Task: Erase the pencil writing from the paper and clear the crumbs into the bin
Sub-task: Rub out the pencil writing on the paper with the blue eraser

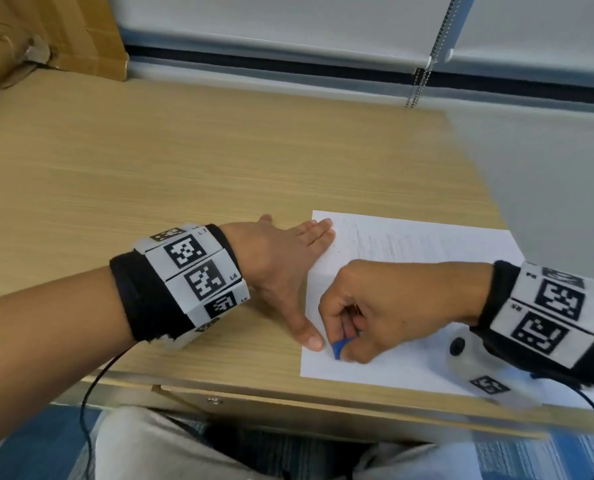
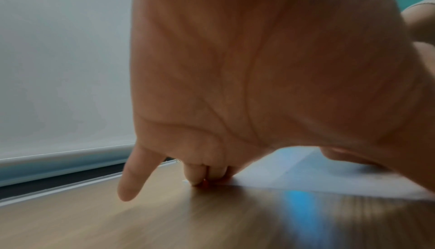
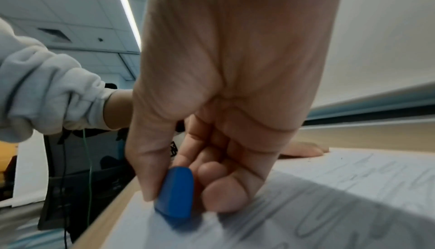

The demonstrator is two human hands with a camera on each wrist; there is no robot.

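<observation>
Paper (image 1: 409, 271): near desk (image 1: 184, 168) front edge; left hand (image 1: 288, 265), grip spread flat, pins its edge against sliding. Right hand (image 1: 385, 306): grip pinching blue eraser (image 1: 337, 348), tip on sheet for rubbing.

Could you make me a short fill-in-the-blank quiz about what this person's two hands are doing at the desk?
1. The right hand pinches an eraser coloured ____.
2. The left hand lies flat, holding down the edge of the ____.
3. The paper lies on a desk made of ____.
4. The eraser's tip touches the paper close to the left hand's ____.

Missing words: blue; paper; wood; thumb
</observation>
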